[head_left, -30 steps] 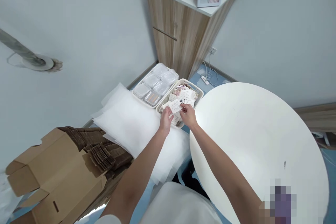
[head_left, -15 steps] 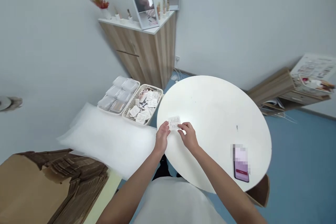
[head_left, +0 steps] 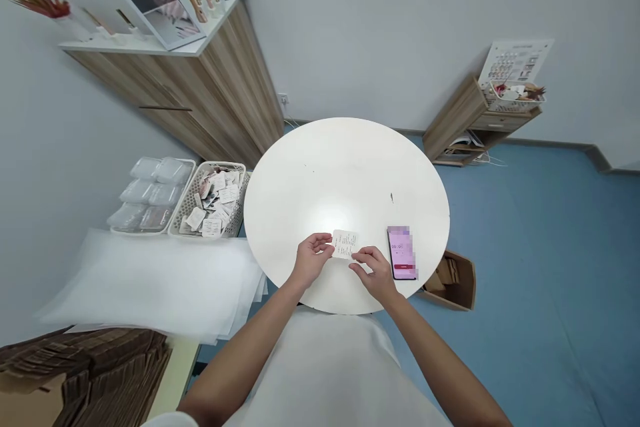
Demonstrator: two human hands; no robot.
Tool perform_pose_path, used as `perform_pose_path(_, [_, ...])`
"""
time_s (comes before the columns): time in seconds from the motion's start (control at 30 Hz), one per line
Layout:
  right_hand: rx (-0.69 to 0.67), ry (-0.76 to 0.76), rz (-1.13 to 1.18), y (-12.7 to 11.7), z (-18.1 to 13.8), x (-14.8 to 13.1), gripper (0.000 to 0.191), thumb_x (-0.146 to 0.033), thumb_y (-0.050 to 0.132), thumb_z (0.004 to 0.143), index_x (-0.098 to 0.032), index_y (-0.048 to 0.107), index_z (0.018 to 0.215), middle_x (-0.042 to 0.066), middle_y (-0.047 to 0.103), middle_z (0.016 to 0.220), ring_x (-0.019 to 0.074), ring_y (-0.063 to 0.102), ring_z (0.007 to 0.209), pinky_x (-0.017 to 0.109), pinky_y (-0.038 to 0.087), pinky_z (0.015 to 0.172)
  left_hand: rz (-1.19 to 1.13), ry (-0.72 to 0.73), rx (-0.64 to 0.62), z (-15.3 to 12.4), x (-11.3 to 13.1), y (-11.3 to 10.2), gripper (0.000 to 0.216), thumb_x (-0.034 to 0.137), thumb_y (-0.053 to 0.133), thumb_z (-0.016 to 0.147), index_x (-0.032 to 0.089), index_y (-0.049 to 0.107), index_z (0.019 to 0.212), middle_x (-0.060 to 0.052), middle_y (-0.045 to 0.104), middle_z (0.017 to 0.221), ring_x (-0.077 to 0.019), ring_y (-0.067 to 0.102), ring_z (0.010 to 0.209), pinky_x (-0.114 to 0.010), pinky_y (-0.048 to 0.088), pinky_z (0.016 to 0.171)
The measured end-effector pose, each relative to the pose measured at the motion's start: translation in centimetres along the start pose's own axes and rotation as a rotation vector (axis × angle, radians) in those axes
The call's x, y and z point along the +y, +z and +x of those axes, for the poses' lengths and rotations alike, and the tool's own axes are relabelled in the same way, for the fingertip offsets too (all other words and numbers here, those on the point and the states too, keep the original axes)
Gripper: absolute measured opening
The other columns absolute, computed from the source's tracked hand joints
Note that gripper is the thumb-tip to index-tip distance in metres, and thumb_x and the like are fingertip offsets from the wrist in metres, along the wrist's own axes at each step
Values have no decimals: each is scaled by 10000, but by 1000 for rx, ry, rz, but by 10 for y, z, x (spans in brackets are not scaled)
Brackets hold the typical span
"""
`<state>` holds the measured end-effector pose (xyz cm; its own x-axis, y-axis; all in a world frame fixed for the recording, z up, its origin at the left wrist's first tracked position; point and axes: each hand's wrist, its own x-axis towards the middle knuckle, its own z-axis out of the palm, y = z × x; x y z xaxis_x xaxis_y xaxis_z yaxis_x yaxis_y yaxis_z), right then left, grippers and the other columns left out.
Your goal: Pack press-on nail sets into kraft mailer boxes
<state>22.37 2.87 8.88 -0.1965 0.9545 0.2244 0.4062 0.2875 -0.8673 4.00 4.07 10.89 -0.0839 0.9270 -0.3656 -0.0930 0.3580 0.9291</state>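
A matt, paper-like printed card [head_left: 345, 244] above a smooth white round table [head_left: 345, 167] with a soft sheen, near a perforated plastic basket [head_left: 186, 203], filmy translucent plastic-looking sheets [head_left: 155, 287], rough brown corrugated cardboard [head_left: 115, 373], a wood-grain cabinet [head_left: 243, 80] and smooth blue flooring [head_left: 540, 247].

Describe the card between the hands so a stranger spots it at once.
Start at the round white table. At its near side, between the left hand and right hand, is a small white card with dark printed lines. Unlike the cards heaped in the basket to the left, it alone is over the table.
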Motion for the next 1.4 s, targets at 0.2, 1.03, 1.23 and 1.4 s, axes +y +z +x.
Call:
perform_pose_path(0.2, [-1,335,157,-20,21,-10,283,-341,557,731,-207,597,977,52,574,847,139,545,691,308,484,634,35,-62,-310,16,22,-5,381,255,654,650,189,553,1011,-99,668,881,-212,614,777,-417,454,760])
perform_pose_path(1.03, [96,168,-186,39,10,-51,210,-290,438,799,-207,567,942,51,614,839,132,532,621,282,460,611,-206,-64,-314,-16,10,6,346,379,547,757,185,598,1039,-64,644,967,-201,587,925,-401,431,885])
perform_pose_path(1.23, [74,126,-133,36,4,-60,262,-249,444,788,-213,534,1032,29,599,767,133,533,628,283,470,635,-200,-95,-197,-10,3,-5,300,405,561,732,182,647,912,-44,658,861,-182,601,855,-375,471,827])
perform_pose_path(1.4, [167,155,-160,19,2,-55,300,-275,511,751,-222,520,1046,84,557,1006,148,517,695,314,462,639,-256,-117,-187,-6,0,-13,313,408,564,735,165,639,917,-66,652,895,-191,599,874,-381,478,805])
